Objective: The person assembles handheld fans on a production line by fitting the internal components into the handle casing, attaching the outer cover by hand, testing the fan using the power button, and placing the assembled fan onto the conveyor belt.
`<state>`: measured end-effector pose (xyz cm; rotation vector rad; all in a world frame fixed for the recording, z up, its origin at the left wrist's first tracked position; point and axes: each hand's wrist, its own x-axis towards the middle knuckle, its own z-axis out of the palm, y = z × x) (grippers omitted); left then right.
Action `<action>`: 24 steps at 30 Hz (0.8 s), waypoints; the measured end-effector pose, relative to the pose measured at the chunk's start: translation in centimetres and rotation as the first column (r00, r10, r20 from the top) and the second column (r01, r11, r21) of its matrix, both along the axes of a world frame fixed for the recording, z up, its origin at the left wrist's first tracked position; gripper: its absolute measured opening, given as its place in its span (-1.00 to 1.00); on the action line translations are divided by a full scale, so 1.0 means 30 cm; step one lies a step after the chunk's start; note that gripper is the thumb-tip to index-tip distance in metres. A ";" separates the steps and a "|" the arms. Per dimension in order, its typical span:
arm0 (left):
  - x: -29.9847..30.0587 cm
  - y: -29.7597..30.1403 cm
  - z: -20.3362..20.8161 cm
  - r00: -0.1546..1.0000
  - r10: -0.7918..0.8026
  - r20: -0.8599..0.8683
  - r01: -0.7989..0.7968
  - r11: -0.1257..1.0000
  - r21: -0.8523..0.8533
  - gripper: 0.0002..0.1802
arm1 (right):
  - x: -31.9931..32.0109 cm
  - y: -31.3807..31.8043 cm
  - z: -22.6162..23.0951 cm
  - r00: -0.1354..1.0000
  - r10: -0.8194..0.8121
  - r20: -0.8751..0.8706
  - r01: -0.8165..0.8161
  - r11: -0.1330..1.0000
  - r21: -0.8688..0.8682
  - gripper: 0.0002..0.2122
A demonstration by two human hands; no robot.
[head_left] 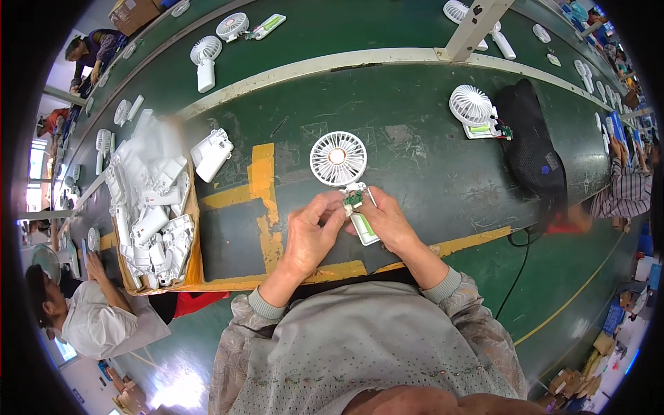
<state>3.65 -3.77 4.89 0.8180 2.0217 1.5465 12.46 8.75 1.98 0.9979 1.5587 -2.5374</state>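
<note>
A white handheld fan (338, 158) lies in front of me, its round head away from me and its handle opened. Inside the handle show a small green circuit board (353, 199) and a green battery (363, 225). My left hand (308, 235) is closed, thumb and fingers pinched at the board's left edge; its fingertips are partly hidden. From the other side, my right hand (394, 225) grips the fan's handle, with the thumb beside the board.
At left stands a cardboard box (196, 242) full of white plastic shells; a loose white shell (211, 154) lies beside it. Another opened fan (471, 105) sits at right, near a black mesh bag (529, 142). Beyond the metal rail (332, 66), several fans lie on the green belt. Co-workers sit both sides.
</note>
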 end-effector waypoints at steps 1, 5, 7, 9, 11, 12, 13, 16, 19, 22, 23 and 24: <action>0.000 -0.001 0.001 0.992 -0.021 -0.125 0.016 0.999 -0.036 -0.76 | -0.001 0.001 0.005 1.000 0.000 0.001 0.000 1.000 -0.003 -0.73; -0.025 -0.003 -0.018 0.941 -0.086 -0.329 0.064 0.995 -0.077 -0.76 | 0.002 0.006 0.009 1.000 0.022 0.001 -0.022 1.000 -0.018 -0.76; -0.033 0.003 -0.002 0.913 -0.121 -0.390 0.099 0.992 -0.075 -0.77 | 0.001 0.005 0.005 1.000 0.029 -0.003 -0.029 0.999 -0.031 -0.78; -0.035 0.005 -0.006 0.906 -0.127 -0.404 0.108 0.992 -0.070 -0.78 | 0.001 0.002 -0.006 0.999 0.030 -0.013 -0.031 0.999 -0.030 -0.78; -0.036 0.005 -0.015 0.899 -0.134 -0.416 0.118 0.991 -0.064 -0.80 | 0.004 0.009 0.006 0.998 0.057 0.009 -0.057 0.998 -0.022 -0.77; -0.036 0.004 -0.018 0.895 -0.126 -0.427 0.101 0.992 -0.081 -0.81 | 0.006 0.013 0.011 0.996 0.087 0.027 -0.086 0.996 -0.014 -0.76; -0.036 0.002 -0.019 0.891 -0.118 -0.438 0.083 0.992 -0.098 -0.83 | 0.010 0.012 0.008 0.996 0.088 0.027 -0.088 0.996 -0.016 -0.76; -0.034 0.000 -0.019 0.858 -0.104 -0.503 0.055 0.992 -0.111 -0.91 | 0.020 0.006 0.002 0.997 0.055 -0.053 -0.060 0.994 -0.095 -0.70; -0.031 -0.009 -0.009 0.866 -0.106 -0.489 0.059 0.992 -0.110 -0.93 | 0.021 0.007 0.018 0.988 -0.119 -0.099 0.085 0.950 -0.300 -0.63; -0.027 -0.018 -0.015 0.884 -0.120 -0.451 0.073 0.990 -0.120 -0.92 | 0.016 0.019 0.023 0.994 -0.080 -0.079 0.050 0.945 -0.324 -0.58; -0.026 -0.018 -0.016 0.884 -0.123 -0.450 0.075 0.990 -0.122 -0.92 | 0.016 0.018 0.018 0.996 -0.067 -0.067 0.044 0.951 -0.305 -0.58; -0.025 -0.015 -0.018 0.904 -0.118 -0.411 0.070 0.989 -0.129 -0.94 | 0.016 0.018 0.015 0.997 -0.055 -0.054 0.037 0.958 -0.284 -0.58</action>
